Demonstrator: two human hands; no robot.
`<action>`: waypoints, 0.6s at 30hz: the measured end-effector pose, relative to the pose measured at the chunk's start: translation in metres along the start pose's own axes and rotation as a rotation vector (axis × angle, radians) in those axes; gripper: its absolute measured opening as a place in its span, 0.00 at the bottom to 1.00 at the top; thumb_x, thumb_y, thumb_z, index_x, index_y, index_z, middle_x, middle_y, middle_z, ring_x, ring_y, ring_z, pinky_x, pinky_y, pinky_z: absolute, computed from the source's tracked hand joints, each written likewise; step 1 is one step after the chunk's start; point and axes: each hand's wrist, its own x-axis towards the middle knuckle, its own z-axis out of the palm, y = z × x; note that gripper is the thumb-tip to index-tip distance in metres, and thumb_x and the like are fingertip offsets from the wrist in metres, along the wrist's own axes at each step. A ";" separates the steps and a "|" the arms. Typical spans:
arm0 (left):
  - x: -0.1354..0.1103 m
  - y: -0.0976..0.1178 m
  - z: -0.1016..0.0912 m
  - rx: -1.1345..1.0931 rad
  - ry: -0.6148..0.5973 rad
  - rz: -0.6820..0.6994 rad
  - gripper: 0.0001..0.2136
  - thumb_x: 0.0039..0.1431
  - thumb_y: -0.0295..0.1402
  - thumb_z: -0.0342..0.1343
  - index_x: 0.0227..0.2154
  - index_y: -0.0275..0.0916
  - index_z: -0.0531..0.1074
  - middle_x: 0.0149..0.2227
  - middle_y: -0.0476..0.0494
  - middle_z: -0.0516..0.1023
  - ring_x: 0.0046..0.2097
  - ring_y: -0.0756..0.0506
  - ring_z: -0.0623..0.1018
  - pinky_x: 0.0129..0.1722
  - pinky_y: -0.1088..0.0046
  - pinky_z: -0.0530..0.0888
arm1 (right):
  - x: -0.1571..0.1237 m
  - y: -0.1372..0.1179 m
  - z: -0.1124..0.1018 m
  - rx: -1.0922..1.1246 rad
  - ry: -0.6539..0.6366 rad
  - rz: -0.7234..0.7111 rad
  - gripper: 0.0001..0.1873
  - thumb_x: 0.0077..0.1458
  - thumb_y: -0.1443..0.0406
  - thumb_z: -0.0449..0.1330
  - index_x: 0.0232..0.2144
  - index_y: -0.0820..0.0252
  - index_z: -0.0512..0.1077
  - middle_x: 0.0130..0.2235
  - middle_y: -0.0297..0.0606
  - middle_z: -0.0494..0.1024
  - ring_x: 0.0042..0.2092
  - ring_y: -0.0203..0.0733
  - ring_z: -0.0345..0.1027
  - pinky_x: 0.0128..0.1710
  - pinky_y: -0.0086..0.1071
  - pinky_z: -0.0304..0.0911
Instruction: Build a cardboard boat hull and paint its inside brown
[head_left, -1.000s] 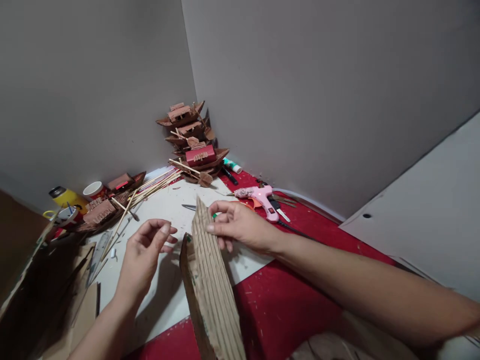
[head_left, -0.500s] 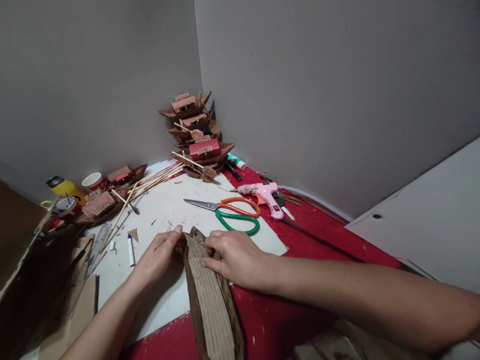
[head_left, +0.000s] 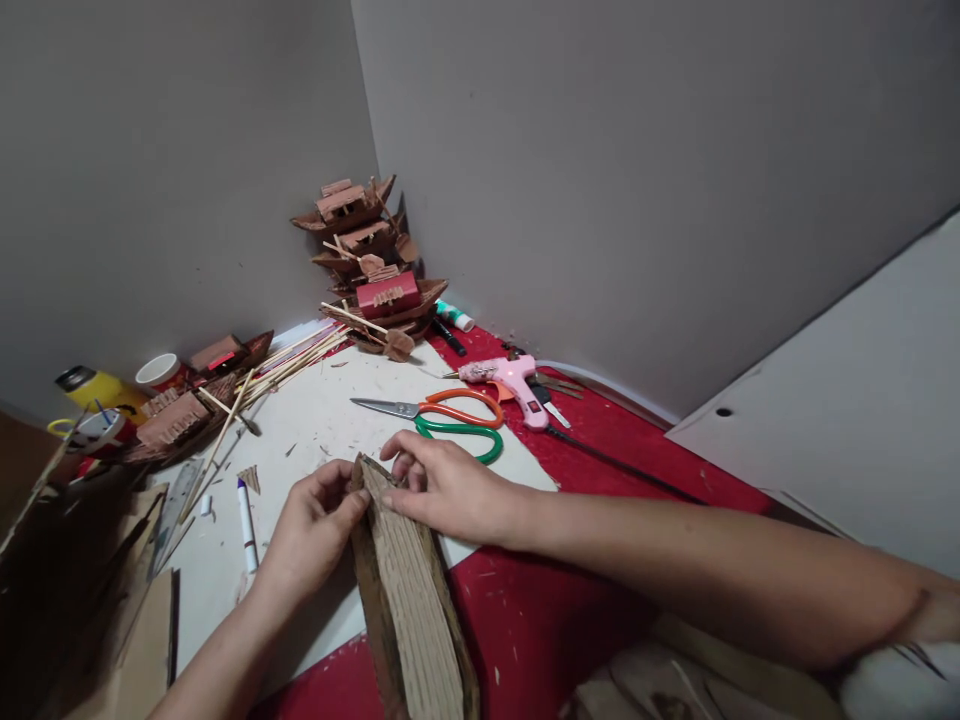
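Note:
A long cardboard boat hull (head_left: 369,600) points away from me, its near end cut off by the bottom of the view. Inside it lies a ridged strip of corrugated cardboard (head_left: 420,610). My left hand (head_left: 315,525) grips the hull's left wall near the pointed tip, thumb on the inner side and fingers behind it. At the right side of the tip, my right hand (head_left: 446,490) has its thumb on the cardboard strip, with the fingers bent over the right wall. Just beyond the hands lie scissors (head_left: 442,413) with orange and green handles.
A pink glue gun (head_left: 514,385) with a black cord lies right of the scissors. Finished cardboard boats (head_left: 386,295) are stacked in the corner. Wooden sticks (head_left: 300,365), a marker (head_left: 247,525), a metal ruler (head_left: 176,505), cups (head_left: 159,372) and a yellow bottle (head_left: 105,390) occupy the left.
My left hand has closed its thumb down onto the hull wall near the tip. My right fingers have lifted and shifted toward the tip. The view has swung slightly right.

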 end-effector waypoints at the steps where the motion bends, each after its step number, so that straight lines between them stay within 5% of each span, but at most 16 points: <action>1: -0.002 0.001 0.003 -0.013 0.028 0.011 0.05 0.52 0.32 0.59 0.30 0.38 0.71 0.29 0.49 0.72 0.31 0.50 0.70 0.33 0.75 0.66 | 0.001 0.000 -0.001 0.033 -0.012 0.000 0.12 0.50 0.65 0.60 0.38 0.61 0.67 0.29 0.32 0.71 0.29 0.34 0.63 0.29 0.26 0.56; 7: -0.009 0.002 0.015 -0.116 0.180 0.028 0.10 0.49 0.33 0.63 0.35 0.41 0.69 0.31 0.50 0.74 0.32 0.49 0.73 0.34 0.76 0.69 | 0.003 0.002 -0.007 -0.045 -0.118 -0.097 0.04 0.53 0.66 0.59 0.30 0.63 0.71 0.28 0.33 0.72 0.30 0.35 0.62 0.29 0.26 0.52; 13: -0.014 0.008 0.025 -0.175 -0.052 -0.121 0.21 0.49 0.30 0.63 0.48 0.42 0.68 0.41 0.45 0.78 0.38 0.44 0.78 0.40 0.67 0.72 | 0.007 0.013 -0.002 0.137 -0.036 -0.152 0.05 0.55 0.67 0.56 0.30 0.63 0.71 0.29 0.32 0.73 0.32 0.35 0.64 0.31 0.26 0.55; 18: -0.014 0.001 0.025 -0.111 -0.065 -0.130 0.24 0.51 0.27 0.60 0.53 0.42 0.65 0.44 0.43 0.78 0.43 0.41 0.78 0.46 0.63 0.72 | 0.009 0.014 -0.005 0.163 -0.136 -0.101 0.05 0.53 0.66 0.58 0.30 0.65 0.71 0.28 0.32 0.73 0.30 0.35 0.65 0.29 0.25 0.55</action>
